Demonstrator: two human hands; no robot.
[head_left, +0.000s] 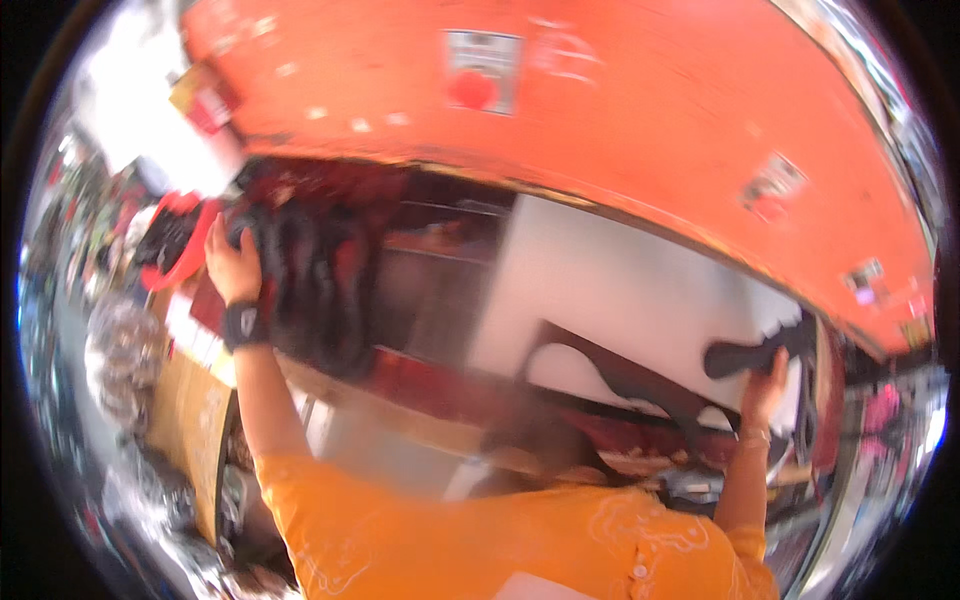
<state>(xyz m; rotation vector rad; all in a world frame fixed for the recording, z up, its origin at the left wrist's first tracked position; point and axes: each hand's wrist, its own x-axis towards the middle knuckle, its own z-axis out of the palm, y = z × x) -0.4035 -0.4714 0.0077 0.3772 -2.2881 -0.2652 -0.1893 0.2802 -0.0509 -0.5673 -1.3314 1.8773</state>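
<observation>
My left hand (232,265), with a black band at the wrist, is at the left edge of a row of black curved pieces (320,285). Its fingers look stretched out and apart, and blur hides whether they touch the pieces. At the right, my right hand (764,388) is closed on a black sole-shaped piece (740,358) above a white board (590,275). A black sheet with curved cut-outs (625,380) lies along the board's near side, left of my right hand.
A large orange machine panel (620,110) spans the far side above the work surface. Beside my left hand is a red container (190,262) with black contents. Clear plastic bags (125,350) and a wooden surface (195,420) lie at the left.
</observation>
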